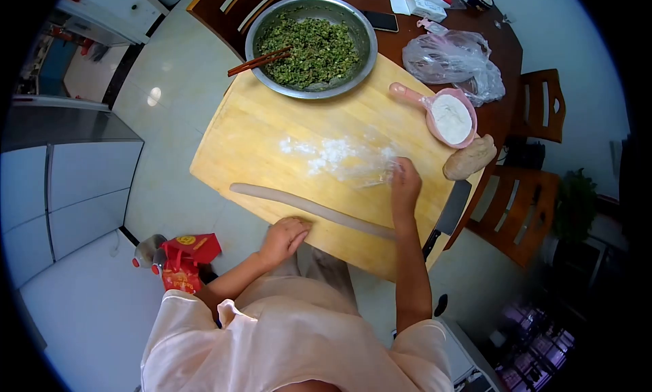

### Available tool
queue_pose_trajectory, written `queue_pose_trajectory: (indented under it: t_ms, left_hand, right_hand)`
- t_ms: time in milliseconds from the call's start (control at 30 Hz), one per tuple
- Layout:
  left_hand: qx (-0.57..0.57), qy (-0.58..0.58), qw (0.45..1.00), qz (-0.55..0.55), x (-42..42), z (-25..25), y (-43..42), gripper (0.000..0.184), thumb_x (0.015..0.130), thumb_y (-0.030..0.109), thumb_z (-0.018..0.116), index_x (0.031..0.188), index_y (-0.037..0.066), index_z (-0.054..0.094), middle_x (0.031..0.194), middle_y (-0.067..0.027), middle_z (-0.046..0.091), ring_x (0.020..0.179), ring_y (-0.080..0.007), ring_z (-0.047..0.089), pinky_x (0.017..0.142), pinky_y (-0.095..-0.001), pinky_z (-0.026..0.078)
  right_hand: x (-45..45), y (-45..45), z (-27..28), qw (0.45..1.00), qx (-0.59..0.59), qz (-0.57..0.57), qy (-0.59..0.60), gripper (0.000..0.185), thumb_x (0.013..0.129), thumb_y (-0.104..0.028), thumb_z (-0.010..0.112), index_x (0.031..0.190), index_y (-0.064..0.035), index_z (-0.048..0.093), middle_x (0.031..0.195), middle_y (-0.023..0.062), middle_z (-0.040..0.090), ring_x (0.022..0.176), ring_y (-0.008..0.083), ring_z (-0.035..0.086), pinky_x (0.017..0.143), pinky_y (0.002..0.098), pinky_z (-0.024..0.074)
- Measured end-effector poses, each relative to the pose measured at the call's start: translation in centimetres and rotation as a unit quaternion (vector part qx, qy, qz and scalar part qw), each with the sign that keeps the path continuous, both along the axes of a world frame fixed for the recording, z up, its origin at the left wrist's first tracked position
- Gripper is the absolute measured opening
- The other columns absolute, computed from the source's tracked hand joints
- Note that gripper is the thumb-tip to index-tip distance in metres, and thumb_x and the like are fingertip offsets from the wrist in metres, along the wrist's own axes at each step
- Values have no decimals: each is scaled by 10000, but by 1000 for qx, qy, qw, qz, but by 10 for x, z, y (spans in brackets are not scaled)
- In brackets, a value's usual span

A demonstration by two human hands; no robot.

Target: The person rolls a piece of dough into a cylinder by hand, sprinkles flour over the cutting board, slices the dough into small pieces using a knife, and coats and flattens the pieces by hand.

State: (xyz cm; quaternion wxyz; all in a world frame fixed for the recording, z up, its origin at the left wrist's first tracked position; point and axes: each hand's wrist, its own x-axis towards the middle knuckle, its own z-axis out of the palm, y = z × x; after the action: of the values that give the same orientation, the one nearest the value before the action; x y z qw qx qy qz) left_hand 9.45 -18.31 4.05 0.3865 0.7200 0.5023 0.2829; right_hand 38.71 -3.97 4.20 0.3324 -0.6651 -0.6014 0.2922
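A long rope of dough (305,205) lies across the near part of the wooden board (251,134). My left hand (285,241) rests at the board's near edge, fingers curled, just below the rope; nothing shows in it. Over the board's right half is my right hand (406,181), its fingers drawn together beside a patch of scattered white flour (333,154). A whitish translucent streak runs left from its fingertips; what they hold, if anything, is hidden. My right forearm covers the right end of the rope.
A steel bowl (370,42) of chopped green filling with chopsticks (258,61) stands at the back. To the right are a pink scoop (407,95) of flour, a dough lump (470,158) and a cleaver (451,209). Behind lie plastic bags (451,59) and a phone (382,21).
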Motion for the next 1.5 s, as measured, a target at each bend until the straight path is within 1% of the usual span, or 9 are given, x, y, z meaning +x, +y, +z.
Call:
queue_pose_trajectory:
  t_ms: [67, 200, 267, 400, 600, 900, 1133, 1367, 1500]
  left_hand:
    - [-31, 2, 999, -15, -9, 3, 1, 221, 873, 60, 662, 1090, 17, 671, 991, -162, 675, 983, -362, 638, 889, -443, 509]
    - [62, 40, 996, -51, -5, -5, 4, 316, 880, 88, 669, 1190, 32, 643, 1253, -166, 627, 1205, -367, 568, 1067, -485, 424]
    - [62, 71, 990, -100, 4, -9, 6, 460, 883, 149, 685, 1319, 58, 571, 1423, -155, 508, 1343, -363, 452, 1142, -513, 322]
    - [7, 123, 987, -106, 24, -31, 19, 760, 881, 279, 700, 1535, 104, 356, 1617, -130, 297, 1492, -360, 269, 1183, -553, 214]
    - [136, 240, 958, -82, 36, -57, 112, 804, 900, 494, 618, 1559, 138, 323, 1631, -129, 263, 1492, -417, 213, 1156, -612, 211]
    - [83, 252, 949, -172, -26, -45, -7, 731, 917, 537, 581, 1538, 201, 391, 1645, -115, 246, 1489, -465, 194, 1140, -624, 251]
    - [128, 326, 936, 40, -37, -49, 143, 665, 931, 446, 602, 1491, 123, 450, 1589, -139, 354, 1477, -416, 252, 1176, -594, 197]
    - [96, 375, 921, -40, -100, -42, 40, 693, 890, 308, 674, 1489, 69, 420, 1592, -152, 343, 1465, -390, 301, 1170, -577, 213]
    - [26, 188, 972, -135, 15, -41, 3, 835, 777, 139, 785, 1509, 79, 387, 1573, -172, 366, 1492, -352, 278, 1208, -549, 166]
  right_hand:
    - [17, -16, -2, 995, -44, -92, 24, 267, 867, 14, 574, 1127, 18, 635, 1062, 207, 667, 915, 379, 644, 796, 398, 513]
    - [17, -79, -61, 955, 52, 52, -286, 480, 867, -85, 653, 1336, -30, 566, 1397, 185, 533, 1284, 367, 499, 1066, 472, 389]
    - [-27, -96, -50, 970, -52, 117, -205, 591, 849, -126, 683, 1410, -59, 510, 1506, 157, 444, 1389, 374, 392, 1136, 525, 307]
    - [-78, -122, -36, 946, -27, 199, -256, 617, 858, -240, 696, 1429, -103, 507, 1547, 134, 410, 1418, 362, 369, 1126, 593, 296]
    - [-41, -53, -55, 941, -19, 100, -324, 654, 882, -381, 666, 1463, -146, 478, 1564, 125, 387, 1447, 360, 326, 1117, 647, 272]
    - [-14, -182, -42, 932, -45, 191, -304, 672, 861, -370, 700, 1460, -155, 482, 1569, 134, 371, 1435, 430, 311, 1113, 674, 257]
    - [53, -66, -57, 938, -27, 46, -341, 607, 905, -295, 647, 1464, -129, 479, 1552, 161, 389, 1423, 402, 340, 1117, 624, 286]
    - [75, -199, -46, 944, -69, 99, -308, 636, 814, -206, 752, 1399, -109, 523, 1540, 114, 416, 1439, 340, 353, 1116, 661, 253]
    - [71, -193, -37, 946, -62, 79, -308, 629, 805, -164, 754, 1388, -97, 530, 1525, 119, 439, 1433, 335, 369, 1135, 660, 211]
